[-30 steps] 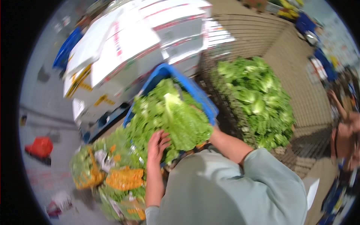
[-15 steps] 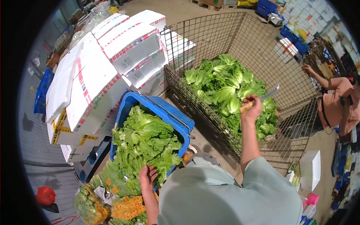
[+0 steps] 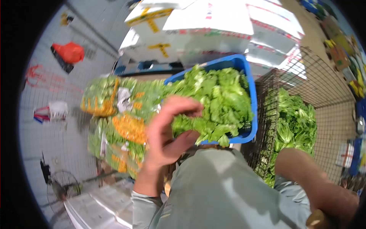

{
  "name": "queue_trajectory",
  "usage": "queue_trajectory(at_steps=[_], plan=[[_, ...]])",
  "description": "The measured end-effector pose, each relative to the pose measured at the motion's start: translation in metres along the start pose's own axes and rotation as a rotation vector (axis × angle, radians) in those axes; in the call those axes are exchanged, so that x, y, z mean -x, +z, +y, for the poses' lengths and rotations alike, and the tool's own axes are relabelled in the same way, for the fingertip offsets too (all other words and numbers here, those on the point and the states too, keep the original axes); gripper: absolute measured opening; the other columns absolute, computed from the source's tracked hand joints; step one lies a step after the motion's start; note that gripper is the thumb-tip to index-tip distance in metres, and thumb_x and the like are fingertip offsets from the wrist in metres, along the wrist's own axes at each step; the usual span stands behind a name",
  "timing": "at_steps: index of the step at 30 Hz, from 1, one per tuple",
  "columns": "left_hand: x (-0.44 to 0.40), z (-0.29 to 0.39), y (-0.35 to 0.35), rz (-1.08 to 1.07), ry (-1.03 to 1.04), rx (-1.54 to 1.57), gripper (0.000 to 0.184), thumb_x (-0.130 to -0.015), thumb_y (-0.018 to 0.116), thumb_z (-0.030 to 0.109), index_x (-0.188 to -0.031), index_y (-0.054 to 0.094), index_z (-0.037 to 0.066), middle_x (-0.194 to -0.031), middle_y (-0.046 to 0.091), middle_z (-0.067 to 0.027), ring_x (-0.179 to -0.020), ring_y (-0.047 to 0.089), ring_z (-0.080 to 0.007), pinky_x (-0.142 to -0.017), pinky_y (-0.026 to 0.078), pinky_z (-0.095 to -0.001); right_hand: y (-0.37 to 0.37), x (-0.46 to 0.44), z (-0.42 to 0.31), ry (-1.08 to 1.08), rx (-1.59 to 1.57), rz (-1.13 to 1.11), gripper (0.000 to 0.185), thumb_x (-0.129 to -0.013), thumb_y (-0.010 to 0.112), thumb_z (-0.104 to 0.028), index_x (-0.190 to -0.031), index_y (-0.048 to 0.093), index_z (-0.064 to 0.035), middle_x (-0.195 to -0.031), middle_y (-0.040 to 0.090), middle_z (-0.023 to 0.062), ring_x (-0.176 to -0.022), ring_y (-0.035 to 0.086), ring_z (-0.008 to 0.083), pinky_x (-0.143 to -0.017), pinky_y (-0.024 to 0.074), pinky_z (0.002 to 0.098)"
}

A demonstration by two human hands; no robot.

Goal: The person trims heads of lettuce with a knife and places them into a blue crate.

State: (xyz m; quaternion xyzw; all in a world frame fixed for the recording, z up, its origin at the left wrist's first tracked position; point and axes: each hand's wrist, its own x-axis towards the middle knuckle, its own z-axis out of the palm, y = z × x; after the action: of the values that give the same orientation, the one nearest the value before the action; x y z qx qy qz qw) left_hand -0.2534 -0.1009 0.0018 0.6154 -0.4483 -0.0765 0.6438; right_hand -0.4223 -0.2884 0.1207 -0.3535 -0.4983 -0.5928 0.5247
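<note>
My left hand (image 3: 166, 131) is held above the near left edge of the leafy lettuce (image 3: 217, 99) that fills a blue plastic basket (image 3: 249, 95). Its fingers are curved and apart from the thumb, with nothing between them. At the lower right, my right hand (image 3: 339, 208) is blurred and partly cut off. The wooden handle end (image 3: 315, 219) of the knife shows beside it, while the blade is out of sight. More lettuce heads (image 3: 291, 126) lie in a wire mesh cage (image 3: 331, 95) on the right, partly behind my right arm.
Bagged greens with orange print (image 3: 101, 95) are piled left of the basket. White foam boxes (image 3: 213, 23) are stacked behind it. More white boxes (image 3: 99, 208) stand at the lower left, near a fan (image 3: 63, 187). A red bag (image 3: 70, 52) is at the upper left.
My view has swung left toward the bagged greens. My right hand with the knife has gone from over the cage to the lower right. My left hand appears higher and closer to the camera.
</note>
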Motion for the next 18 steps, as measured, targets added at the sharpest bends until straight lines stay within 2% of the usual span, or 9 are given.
queue_trajectory(at_steps=[1, 3, 11, 18], plan=[[-0.009, 0.03, -0.018, -0.011, 0.205, -0.104, 0.04, -0.075, 0.072, 0.009, -0.111, 0.057, -0.001, -0.102, 0.059, -0.0132, -0.088, 0.06, -0.0211, -0.08, 0.049, -0.0286, 0.004, -0.002, 0.006, 0.041, -0.006, 0.003, 0.021, -0.084, 0.051, 0.003, -0.066, 0.049, -0.0072, -0.053, 0.043, -0.0012, -0.046, 0.045, 0.0115, -0.088, 0.0473, 0.0304], [-0.012, 0.064, -0.037, -0.063, 0.397, -0.324, 0.039, -0.076, 0.071, 0.01, -0.111, 0.058, -0.001, -0.102, 0.059, -0.0133, -0.087, 0.06, -0.0211, -0.079, 0.049, -0.0287, 0.012, -0.002, 0.014, 0.1, -0.041, 0.006, 0.02, -0.084, 0.051, 0.002, -0.066, 0.049, -0.0072, -0.054, 0.043, -0.001, -0.046, 0.045, 0.0116, -0.087, 0.0473, 0.0305], [-0.01, 0.086, -0.047, -0.059, 0.442, -0.518, 0.036, -0.077, 0.069, 0.011, -0.11, 0.058, -0.002, -0.101, 0.06, -0.0139, -0.086, 0.061, -0.021, -0.078, 0.05, -0.0291, 0.026, 0.002, 0.018, 0.108, -0.175, 0.001, 0.017, -0.085, 0.052, -0.001, -0.069, 0.049, -0.0072, -0.057, 0.044, -0.0002, -0.048, 0.046, 0.0119, -0.082, 0.0474, 0.0308], [-0.008, 0.105, -0.058, -0.005, 0.462, -0.569, 0.034, -0.079, 0.066, 0.011, -0.109, 0.059, -0.003, -0.101, 0.06, -0.0144, -0.085, 0.061, -0.021, -0.077, 0.05, -0.0294, 0.032, 0.003, 0.018, 0.132, -0.252, -0.024, 0.014, -0.085, 0.052, -0.004, -0.071, 0.05, -0.0071, -0.059, 0.045, 0.0004, -0.05, 0.046, 0.0121, -0.078, 0.0474, 0.031]])
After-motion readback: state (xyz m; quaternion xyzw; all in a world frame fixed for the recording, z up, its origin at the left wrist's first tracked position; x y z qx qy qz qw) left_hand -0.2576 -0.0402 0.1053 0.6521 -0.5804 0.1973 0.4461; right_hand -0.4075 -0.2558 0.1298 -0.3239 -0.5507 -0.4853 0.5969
